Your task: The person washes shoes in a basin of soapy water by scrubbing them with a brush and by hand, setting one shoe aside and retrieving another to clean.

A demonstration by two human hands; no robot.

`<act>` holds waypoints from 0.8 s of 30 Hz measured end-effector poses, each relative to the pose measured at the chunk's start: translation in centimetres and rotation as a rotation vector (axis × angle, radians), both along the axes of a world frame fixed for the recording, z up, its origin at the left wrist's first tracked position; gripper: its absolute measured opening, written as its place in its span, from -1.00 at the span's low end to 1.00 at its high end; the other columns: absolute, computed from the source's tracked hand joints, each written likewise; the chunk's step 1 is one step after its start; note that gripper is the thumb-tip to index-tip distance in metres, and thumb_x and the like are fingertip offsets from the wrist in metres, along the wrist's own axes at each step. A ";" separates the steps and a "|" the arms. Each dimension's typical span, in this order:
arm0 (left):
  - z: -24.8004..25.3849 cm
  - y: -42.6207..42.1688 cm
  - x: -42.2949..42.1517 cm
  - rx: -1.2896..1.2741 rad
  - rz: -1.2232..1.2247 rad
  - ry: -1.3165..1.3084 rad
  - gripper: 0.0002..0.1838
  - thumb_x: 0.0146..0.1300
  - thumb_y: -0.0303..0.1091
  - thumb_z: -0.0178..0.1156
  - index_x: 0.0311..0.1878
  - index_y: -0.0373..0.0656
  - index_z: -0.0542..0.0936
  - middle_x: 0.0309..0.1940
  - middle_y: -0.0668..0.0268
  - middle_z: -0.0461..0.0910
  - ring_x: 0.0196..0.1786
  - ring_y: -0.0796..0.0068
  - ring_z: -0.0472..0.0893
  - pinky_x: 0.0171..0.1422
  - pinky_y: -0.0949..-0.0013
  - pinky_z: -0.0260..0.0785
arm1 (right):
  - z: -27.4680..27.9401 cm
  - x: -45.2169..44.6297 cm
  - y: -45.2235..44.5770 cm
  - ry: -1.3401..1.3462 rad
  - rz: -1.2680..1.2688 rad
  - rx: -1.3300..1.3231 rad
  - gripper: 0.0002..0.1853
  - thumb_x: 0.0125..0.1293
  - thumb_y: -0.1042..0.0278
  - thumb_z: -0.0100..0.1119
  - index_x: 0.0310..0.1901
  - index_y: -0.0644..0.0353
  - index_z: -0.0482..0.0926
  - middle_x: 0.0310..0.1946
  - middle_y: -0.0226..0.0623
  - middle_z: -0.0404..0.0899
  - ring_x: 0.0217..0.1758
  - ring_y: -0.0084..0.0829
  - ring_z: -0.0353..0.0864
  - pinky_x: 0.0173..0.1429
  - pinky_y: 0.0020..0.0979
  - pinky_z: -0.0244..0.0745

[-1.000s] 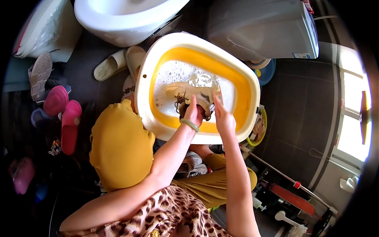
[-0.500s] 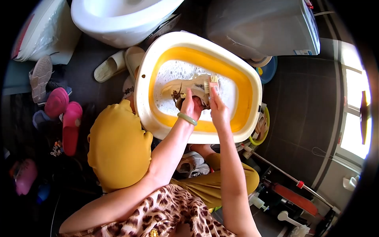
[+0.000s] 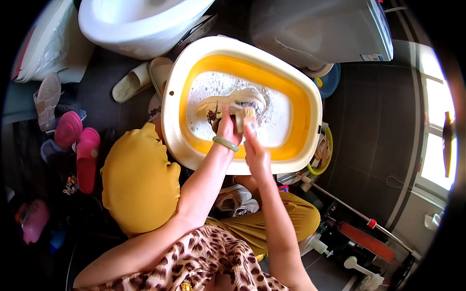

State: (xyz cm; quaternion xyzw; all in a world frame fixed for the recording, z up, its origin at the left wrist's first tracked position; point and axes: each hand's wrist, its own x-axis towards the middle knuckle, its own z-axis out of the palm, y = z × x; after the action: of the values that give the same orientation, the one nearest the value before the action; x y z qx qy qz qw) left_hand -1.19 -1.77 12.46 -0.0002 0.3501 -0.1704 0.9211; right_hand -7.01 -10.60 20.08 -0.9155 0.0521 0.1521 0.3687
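Observation:
A pale shoe (image 3: 208, 105) with dark laces lies on its side in soapy water inside a yellow and white basin (image 3: 310, 121). My left hand (image 3: 227, 130), with a green bangle at the wrist, is closed around the shoe's opening. In my right hand (image 3: 257, 154) is a scrub brush (image 3: 249, 114), its light bristles close to the shoe's heel end. Motion smears the brush and the right fingers. Part of the shoe is hidden behind the hands and water.
A white toilet (image 3: 141, 29) and a grey bin (image 3: 315, 34) stand beyond the basin. Slippers (image 3: 133, 83), pink clogs (image 3: 87, 160) and other shoes lie to the left. Another pair of shoes (image 3: 238, 200) sits below the basin. A long pole (image 3: 349, 211) lies at right.
My right hand and the brush have moved left and a little down, nearer my left hand. Water ripples where the brush was. My left hand still holds the shoe.

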 end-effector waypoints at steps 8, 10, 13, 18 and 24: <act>1.2 0.1 0.3 -0.008 0.101 0.016 -0.38 0.37 0.16 -0.38 0.19 -0.17 0.28 0.06 0.19 0.44 0.09 0.31 0.44 0.23 0.15 0.27 | -0.8 6.0 -2.6 -0.045 -0.118 -0.081 -0.61 0.31 0.43 0.01 0.19 0.03 0.39 -0.36 -0.19 0.60 -0.41 -0.61 0.48 -0.29 -0.55 0.38; 1.2 0.7 0.6 0.027 0.113 0.044 -0.38 0.38 0.13 -0.41 0.21 -0.19 0.26 0.10 0.16 0.41 0.15 0.28 0.41 0.28 0.13 0.22 | -5.0 8.2 -5.5 -0.154 -0.249 0.185 -0.57 0.31 0.42 0.00 0.23 0.07 0.34 -0.49 -0.39 0.47 -0.58 -0.67 0.32 -0.49 -0.60 0.28; 0.7 1.2 0.5 -0.043 0.230 -0.025 -0.43 0.38 0.08 -0.28 0.21 -0.20 0.26 0.10 0.17 0.41 0.14 0.27 0.42 0.29 0.13 0.22 | -9.7 9.2 -8.2 -0.041 -0.464 0.345 -0.51 0.30 0.43 -0.01 0.28 0.09 0.25 -0.50 -0.46 0.39 -0.64 -0.67 0.27 -0.60 -0.59 0.24; 0.9 2.3 0.4 0.153 0.105 -0.183 -0.52 0.13 -0.18 0.26 0.02 -0.27 0.42 -0.08 0.20 0.52 -0.03 0.39 0.52 0.07 0.32 0.36 | -20.1 7.6 -8.5 0.102 -0.499 0.198 -0.47 0.30 0.38 -0.09 0.31 0.06 0.13 -0.42 -0.32 0.46 -0.59 -0.48 0.40 -0.54 -0.44 0.35; -0.3 3.2 0.5 0.128 -0.004 -0.112 -0.73 0.18 -0.33 0.13 -0.08 -0.24 0.49 -0.23 0.22 0.58 -0.15 0.40 0.58 -0.03 0.36 0.44 | -20.6 4.0 -4.8 0.355 0.106 -0.330 -0.58 0.25 0.09 -0.12 0.15 -0.13 0.33 -0.20 0.11 0.54 -0.14 0.07 0.53 -0.08 -0.04 0.41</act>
State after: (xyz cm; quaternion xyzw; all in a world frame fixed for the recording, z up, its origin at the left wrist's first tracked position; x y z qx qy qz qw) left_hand -0.73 1.40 12.18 0.0690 0.3084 -0.1493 0.9369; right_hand -3.05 -15.38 -0.51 -0.9237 0.0923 0.3192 0.1906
